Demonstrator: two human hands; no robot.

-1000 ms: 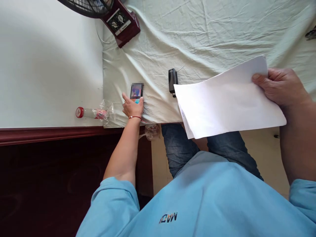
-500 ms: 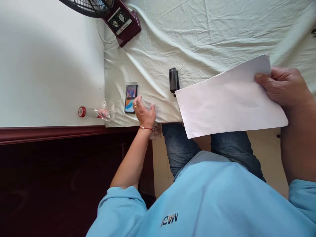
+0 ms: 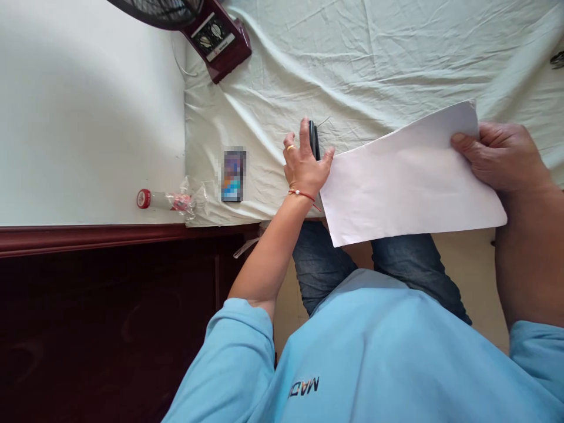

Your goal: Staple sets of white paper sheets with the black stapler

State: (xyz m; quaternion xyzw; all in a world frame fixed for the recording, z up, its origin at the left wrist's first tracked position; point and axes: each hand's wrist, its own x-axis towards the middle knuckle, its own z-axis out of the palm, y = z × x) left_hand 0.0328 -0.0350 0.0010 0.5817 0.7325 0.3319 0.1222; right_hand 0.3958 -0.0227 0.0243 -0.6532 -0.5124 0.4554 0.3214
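Note:
My right hand (image 3: 497, 153) grips the right end of white paper sheets (image 3: 409, 182), thumb on top, held over the table's near edge. The paper slants, its left corner close to my left hand (image 3: 307, 167). That hand is over the black stapler (image 3: 314, 140) with fingers spread, index finger along its left side and thumb to the right by the paper. The stapler is partly hidden by the fingers, and I cannot tell whether they touch it.
A phone (image 3: 233, 176) lies left on the pale cloth (image 3: 396, 64). Beside it, at the wall, is a red-capped bottle (image 3: 158, 200) with clear plastic wrap. A dark red fan (image 3: 220, 44) stands at the back left. A small dark object (image 3: 557, 60) lies far right.
My left hand has moved right, from beside the phone to over the stapler. My right hand still holds the paper, nearly in the same place.

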